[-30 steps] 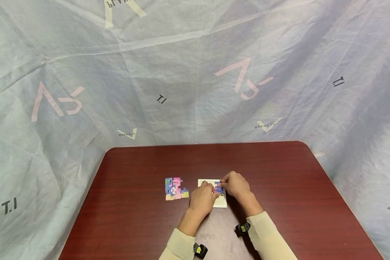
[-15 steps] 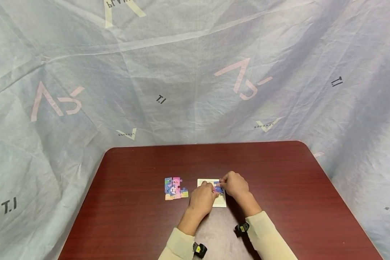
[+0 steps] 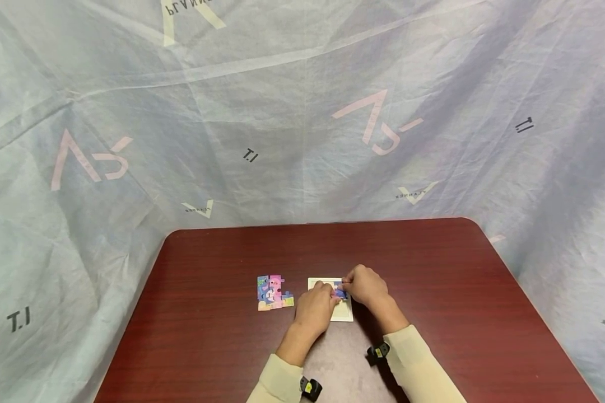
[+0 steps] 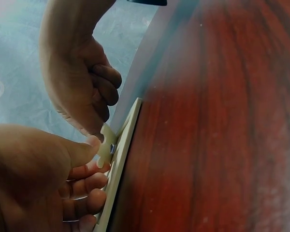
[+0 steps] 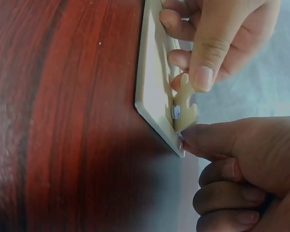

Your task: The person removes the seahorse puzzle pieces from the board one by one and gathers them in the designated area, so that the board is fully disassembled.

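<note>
Between my two hands is a jigsaw puzzle piece, blue-purple on top in the head view and pale on the side that faces the wrist cameras (image 5: 185,107). My left hand (image 3: 313,308) pinches its near left edge with thumb and fingers. Index finger and thumb of my right hand (image 3: 367,285) pinch the opposite corner, its other fingers curled in. The piece stands tilted over a pale puzzle tray (image 4: 121,166), close to the tray's far right corner in the head view. A small bluish bit (image 5: 176,112) shows under the piece. Left fingertips hang over the tray.
Left of the tray lies a partly joined group of puzzle pieces (image 3: 274,293) in pink, blue and yellow. The dark red wooden table (image 3: 206,336) carries everything. Grey printed sheeting (image 3: 302,140) hangs behind and beside it.
</note>
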Demonstrator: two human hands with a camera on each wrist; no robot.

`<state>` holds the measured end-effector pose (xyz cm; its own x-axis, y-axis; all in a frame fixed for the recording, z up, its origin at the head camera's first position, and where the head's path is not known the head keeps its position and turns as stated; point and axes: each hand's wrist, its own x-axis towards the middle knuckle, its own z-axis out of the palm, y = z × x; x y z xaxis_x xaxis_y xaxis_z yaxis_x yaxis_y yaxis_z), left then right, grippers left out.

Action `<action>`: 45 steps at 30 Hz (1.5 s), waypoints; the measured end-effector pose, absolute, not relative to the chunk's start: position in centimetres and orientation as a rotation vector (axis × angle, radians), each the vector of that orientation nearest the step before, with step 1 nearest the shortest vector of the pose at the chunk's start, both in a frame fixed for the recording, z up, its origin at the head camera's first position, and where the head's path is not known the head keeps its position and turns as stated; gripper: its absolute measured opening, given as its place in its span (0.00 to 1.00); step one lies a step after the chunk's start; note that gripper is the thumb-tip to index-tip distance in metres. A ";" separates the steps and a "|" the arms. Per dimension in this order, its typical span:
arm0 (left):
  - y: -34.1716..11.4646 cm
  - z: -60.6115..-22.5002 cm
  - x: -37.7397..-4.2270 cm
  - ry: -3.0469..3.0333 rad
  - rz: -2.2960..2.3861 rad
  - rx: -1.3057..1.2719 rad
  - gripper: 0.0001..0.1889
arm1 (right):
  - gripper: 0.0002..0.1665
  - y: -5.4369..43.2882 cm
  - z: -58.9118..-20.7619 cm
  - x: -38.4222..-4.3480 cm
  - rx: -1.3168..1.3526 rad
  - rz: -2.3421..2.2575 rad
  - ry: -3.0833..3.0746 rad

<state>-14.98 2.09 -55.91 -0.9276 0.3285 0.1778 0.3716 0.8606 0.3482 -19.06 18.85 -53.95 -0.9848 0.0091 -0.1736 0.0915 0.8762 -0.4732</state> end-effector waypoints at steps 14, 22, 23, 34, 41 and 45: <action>2.2 -55.4 -15.7 -2.916 -0.532 -0.544 0.16 | 0.10 18.6 -53.8 -19.5 0.035 -0.681 2.893; 2.3 -55.3 -16.2 -2.940 -0.564 -0.524 0.18 | 0.09 18.7 -53.7 -19.7 0.008 -0.670 2.882; 2.3 -55.3 -16.2 -2.939 -0.570 -0.520 0.18 | 0.10 18.8 -53.7 -19.7 0.006 -0.673 2.877; 2.6 -54.8 -16.3 -2.949 -0.521 -0.484 0.18 | 0.08 18.8 -53.5 -19.9 0.044 -0.675 2.885; 2.6 -54.9 -16.2 -2.938 -0.514 -0.508 0.18 | 0.07 18.9 -53.6 -19.9 0.058 -0.667 2.876; 2.6 -55.0 -16.2 -2.927 -0.513 -0.522 0.18 | 0.07 18.9 -53.6 -19.8 0.069 -0.660 2.893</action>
<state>-16.19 2.64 -54.98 -0.9327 0.3131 0.1790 0.3553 0.8827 0.3074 -19.83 18.89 -53.60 -0.9840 0.0067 -0.1783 0.0833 0.9009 -0.4259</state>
